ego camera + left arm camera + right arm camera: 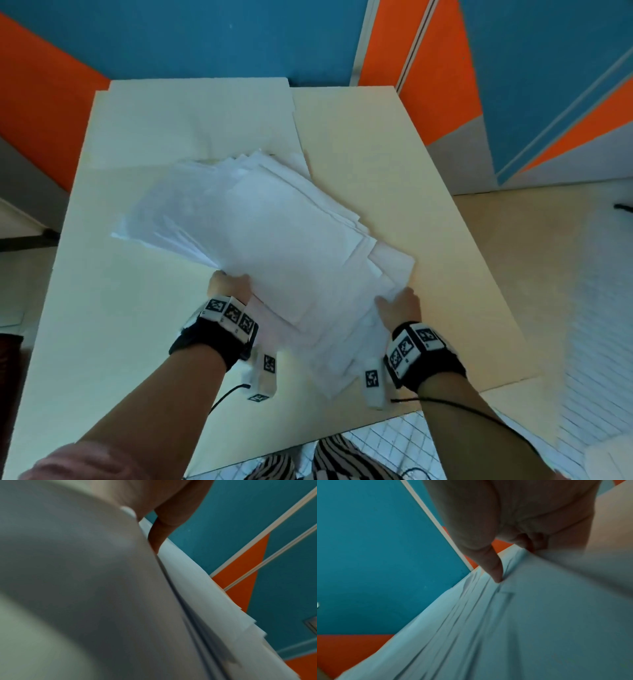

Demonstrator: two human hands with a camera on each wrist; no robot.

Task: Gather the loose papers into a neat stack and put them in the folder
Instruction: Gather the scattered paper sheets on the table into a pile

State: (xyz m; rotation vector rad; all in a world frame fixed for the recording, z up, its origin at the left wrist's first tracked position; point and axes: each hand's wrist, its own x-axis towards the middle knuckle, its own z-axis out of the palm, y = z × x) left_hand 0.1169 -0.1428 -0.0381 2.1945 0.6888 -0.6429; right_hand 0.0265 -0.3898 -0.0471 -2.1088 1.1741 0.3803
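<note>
A fanned, uneven stack of white papers (260, 240) is tilted, its far end toward the table's middle. My left hand (229, 282) grips its near-left edge, fingers hidden under the sheets. My right hand (399, 305) grips the near-right corner with the thumb on top. In the left wrist view a finger (161, 531) lies along the papers' edge (205, 595). In the right wrist view the thumb (493, 566) presses on the splayed sheets (505, 628). The cream folder lies open and flat behind the stack, with a left flap (191, 120) and a right flap (370, 147).
The pale table (102, 325) ends close to my body at its near edge (308, 442), above a tiled floor (394, 445). Blue and orange wall panels (205, 37) stand right behind the table's far edge. Thin cables (226, 394) run from both wrist cameras.
</note>
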